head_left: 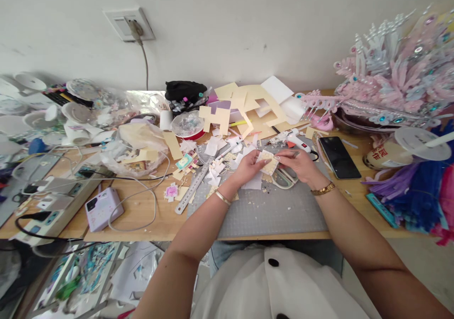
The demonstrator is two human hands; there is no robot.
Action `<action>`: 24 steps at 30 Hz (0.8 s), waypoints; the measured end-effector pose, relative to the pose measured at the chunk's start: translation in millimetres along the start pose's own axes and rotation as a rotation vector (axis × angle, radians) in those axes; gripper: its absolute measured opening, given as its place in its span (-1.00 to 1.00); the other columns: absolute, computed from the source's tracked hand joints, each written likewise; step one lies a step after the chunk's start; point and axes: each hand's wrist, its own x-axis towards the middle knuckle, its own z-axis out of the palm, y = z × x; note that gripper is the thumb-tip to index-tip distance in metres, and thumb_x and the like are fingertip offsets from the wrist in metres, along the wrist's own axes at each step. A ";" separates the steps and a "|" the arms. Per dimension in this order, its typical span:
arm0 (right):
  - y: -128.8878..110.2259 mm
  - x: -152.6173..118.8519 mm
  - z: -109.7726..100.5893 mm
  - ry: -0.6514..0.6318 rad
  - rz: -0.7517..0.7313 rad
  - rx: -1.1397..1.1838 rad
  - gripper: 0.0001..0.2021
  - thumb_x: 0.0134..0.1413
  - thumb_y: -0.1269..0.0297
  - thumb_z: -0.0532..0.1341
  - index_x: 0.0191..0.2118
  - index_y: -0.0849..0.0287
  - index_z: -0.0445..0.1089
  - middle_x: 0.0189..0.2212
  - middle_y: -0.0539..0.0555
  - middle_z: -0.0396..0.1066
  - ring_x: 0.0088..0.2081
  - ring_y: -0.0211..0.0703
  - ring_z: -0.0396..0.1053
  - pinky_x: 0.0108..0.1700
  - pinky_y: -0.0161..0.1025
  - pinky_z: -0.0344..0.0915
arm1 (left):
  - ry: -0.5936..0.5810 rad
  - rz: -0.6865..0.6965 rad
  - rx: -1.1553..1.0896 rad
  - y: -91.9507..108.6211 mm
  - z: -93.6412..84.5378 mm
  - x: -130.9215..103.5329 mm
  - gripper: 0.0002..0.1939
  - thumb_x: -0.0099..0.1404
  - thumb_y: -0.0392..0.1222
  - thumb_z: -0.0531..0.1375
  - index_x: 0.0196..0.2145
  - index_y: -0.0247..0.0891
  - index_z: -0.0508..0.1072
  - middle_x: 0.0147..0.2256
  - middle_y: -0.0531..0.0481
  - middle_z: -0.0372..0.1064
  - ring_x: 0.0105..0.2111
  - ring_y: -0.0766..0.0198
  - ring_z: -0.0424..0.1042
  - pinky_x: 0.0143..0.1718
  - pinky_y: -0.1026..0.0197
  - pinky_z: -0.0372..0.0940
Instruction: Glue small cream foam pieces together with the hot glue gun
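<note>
Grey cutting mat [271,217] at the near table edge, pale-handled scissors [283,185] lying on it. Just beyond, a small cream-and-white piece [268,163] held above the mat between both hands: left hand [249,168] pinching its left side, right hand [297,164] grasping its right edge with the fingertips. Farther back, white tool [300,140], then cut cream sheets [253,93] near the wall [227,39]

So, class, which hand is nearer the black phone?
The right hand, with the chunky golden band at its wrist; the left hand, across the pale piece, is farther from the phone.
</note>
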 end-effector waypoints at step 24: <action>-6.4 -1.6 -0.7 0.012 0.144 0.068 -0.70 -0.54 0.12 0.49 -0.58 0.17 0.52 -0.54 0.02 0.48 -0.45 -0.18 0.40 -0.40 -0.25 0.38 | -0.060 -0.016 -0.020 7.5 1.3 -2.8 -0.53 0.13 0.20 0.29 -0.26 -0.27 0.34 -0.32 -0.03 0.43 -0.34 0.27 0.39 -0.25 0.19 0.31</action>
